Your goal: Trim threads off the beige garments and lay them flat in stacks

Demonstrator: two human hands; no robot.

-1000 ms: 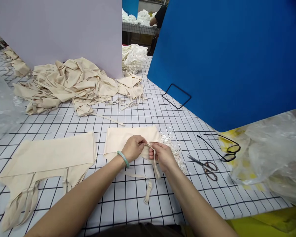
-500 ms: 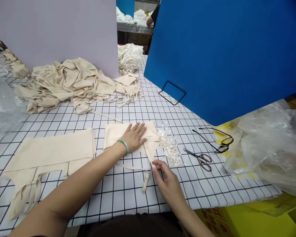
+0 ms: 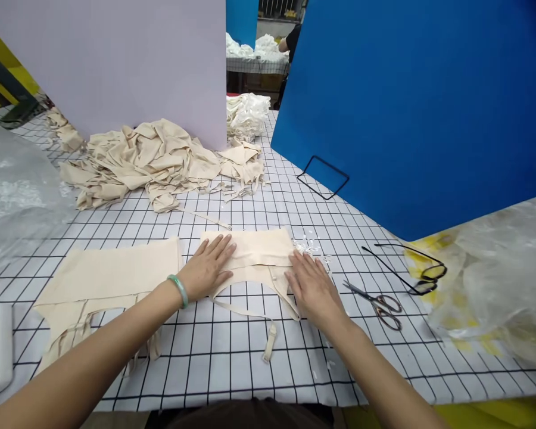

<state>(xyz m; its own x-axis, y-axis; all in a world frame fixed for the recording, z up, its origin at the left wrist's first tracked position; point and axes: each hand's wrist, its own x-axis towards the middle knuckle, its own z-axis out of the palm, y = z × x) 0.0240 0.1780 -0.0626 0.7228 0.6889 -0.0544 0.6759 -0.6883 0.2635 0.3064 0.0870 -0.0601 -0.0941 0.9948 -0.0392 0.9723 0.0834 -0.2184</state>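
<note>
A beige strappy garment lies folded flat on the checked tablecloth in front of me. My left hand, with a green bangle at the wrist, rests flat on its left end, fingers stretched out. On its right end lies my right hand, palm down and fingers extended. One thin strap trails from the garment's lower edge toward me and ends in a folded piece with a small adjuster. To the left is a stack of similar beige garments, partly behind my left forearm.
A heap of beige garments lies at the back left, before a pale lilac board. Scissors and black glasses lie to the right. A large blue board leans over the right side. Clear plastic bunches beside it.
My left hand has slid to the garment's left end. My right hand has let go of the strap corner and now lies flat on the right end, covering most of the small white scraps.
</note>
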